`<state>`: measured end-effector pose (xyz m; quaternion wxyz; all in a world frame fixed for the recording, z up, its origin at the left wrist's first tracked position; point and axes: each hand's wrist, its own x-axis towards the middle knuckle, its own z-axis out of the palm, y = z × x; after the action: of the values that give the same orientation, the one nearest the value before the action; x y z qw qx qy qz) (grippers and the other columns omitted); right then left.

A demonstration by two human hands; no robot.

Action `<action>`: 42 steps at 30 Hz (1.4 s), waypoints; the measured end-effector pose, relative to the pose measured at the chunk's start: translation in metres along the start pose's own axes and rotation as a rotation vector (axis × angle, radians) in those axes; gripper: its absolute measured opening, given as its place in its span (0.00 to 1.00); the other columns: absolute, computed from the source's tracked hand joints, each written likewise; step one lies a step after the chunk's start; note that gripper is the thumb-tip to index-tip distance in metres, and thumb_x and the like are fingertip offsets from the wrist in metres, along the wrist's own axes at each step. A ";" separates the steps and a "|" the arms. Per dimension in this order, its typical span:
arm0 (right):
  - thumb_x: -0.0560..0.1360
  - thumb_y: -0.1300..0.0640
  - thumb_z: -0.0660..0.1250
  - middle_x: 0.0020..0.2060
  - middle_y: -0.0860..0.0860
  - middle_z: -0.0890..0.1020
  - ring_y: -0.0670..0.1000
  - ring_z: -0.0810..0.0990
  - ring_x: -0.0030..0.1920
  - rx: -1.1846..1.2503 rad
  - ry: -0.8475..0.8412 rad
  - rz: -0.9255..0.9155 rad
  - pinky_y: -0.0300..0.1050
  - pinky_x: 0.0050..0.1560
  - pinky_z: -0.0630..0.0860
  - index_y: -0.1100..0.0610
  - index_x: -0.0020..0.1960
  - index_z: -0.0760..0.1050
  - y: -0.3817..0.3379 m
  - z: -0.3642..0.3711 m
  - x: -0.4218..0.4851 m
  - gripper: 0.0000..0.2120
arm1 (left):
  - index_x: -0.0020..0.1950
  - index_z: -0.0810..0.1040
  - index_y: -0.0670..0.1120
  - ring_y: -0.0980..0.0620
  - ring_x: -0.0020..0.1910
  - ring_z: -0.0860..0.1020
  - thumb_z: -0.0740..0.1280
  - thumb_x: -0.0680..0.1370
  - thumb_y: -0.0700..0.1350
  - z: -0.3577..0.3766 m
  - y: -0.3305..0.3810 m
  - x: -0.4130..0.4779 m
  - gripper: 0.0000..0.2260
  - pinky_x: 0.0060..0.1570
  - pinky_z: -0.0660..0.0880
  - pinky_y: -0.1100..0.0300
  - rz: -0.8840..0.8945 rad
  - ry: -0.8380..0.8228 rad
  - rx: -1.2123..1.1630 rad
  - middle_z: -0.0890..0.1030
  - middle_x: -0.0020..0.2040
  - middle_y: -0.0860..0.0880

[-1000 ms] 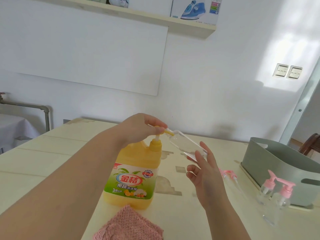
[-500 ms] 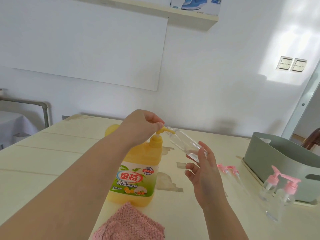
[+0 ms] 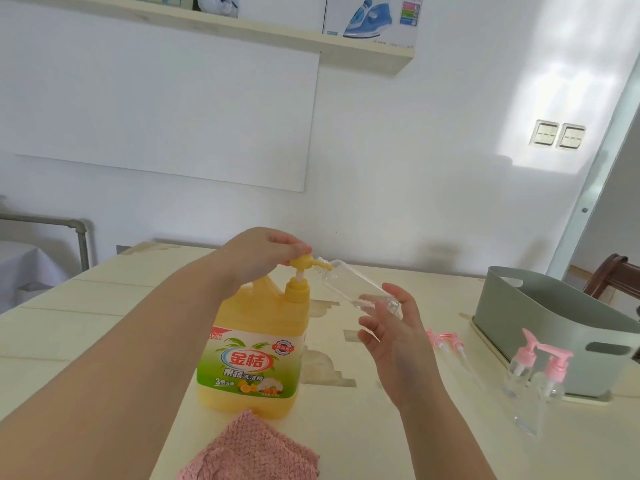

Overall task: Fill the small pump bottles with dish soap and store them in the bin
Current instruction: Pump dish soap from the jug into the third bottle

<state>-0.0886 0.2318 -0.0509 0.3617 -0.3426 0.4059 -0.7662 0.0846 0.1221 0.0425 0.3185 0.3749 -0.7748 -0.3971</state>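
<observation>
- White wall (image 3: 415, 168) runs behind the pale table (image 3: 104, 323), whose far edge lies just short of it. A shelf (image 3: 242, 32) hangs high on the wall, well above your hands.
- Head view, room to move: the widest bare stretch of tabletop is left of your left forearm. A narrower strip lies between your right forearm and the grey bin (image 3: 554, 323) at the right.
- Your left hand (image 3: 259, 258) rests on top of the yellow pump head (image 3: 302, 263) of the dish soap jug (image 3: 256, 341), with its fingers curled over it.
- Your right hand (image 3: 398, 341) grips the base of the clear bottle (image 3: 349, 284). You hold it tilted, with its open neck at the pump's spout.
- Count: one jug, one bin, one pink cloth (image 3: 252, 448) at the near edge, touching the jug's base.
- Small bottles number three: the one you hold, plus two capped pump bottles (image 3: 519, 368) standing just in front of the bin, side by side.
- Two loose pink pumps (image 3: 437, 338) lie on the table between your right hand and the bin.
</observation>
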 end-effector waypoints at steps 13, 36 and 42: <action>0.70 0.50 0.67 0.45 0.47 0.83 0.52 0.81 0.42 -0.036 0.035 -0.107 0.46 0.46 0.76 0.50 0.48 0.73 0.011 0.000 0.003 0.09 | 0.45 0.82 0.53 0.60 0.41 0.76 0.69 0.75 0.50 0.017 -0.006 0.001 0.03 0.36 0.66 0.66 0.062 0.162 0.010 0.81 0.43 0.56; 0.72 0.48 0.65 0.50 0.51 0.82 0.52 0.81 0.52 0.024 0.031 -0.045 0.46 0.49 0.75 0.51 0.51 0.76 0.010 0.003 0.004 0.11 | 0.43 0.82 0.53 0.62 0.37 0.74 0.68 0.75 0.52 0.018 0.002 0.002 0.05 0.34 0.66 0.66 0.072 0.221 0.067 0.79 0.38 0.60; 0.72 0.54 0.68 0.51 0.53 0.81 0.51 0.81 0.49 0.079 0.054 -0.036 0.43 0.48 0.75 0.52 0.53 0.76 0.023 0.002 0.007 0.09 | 0.41 0.82 0.55 0.59 0.44 0.78 0.68 0.74 0.53 0.028 -0.010 0.002 0.05 0.41 0.72 0.62 0.069 0.263 0.134 0.81 0.42 0.59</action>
<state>-0.0839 0.2159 -0.0688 0.3499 -0.3145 0.3788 -0.7970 0.0646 0.1276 0.0210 0.4048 0.4172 -0.7637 -0.2808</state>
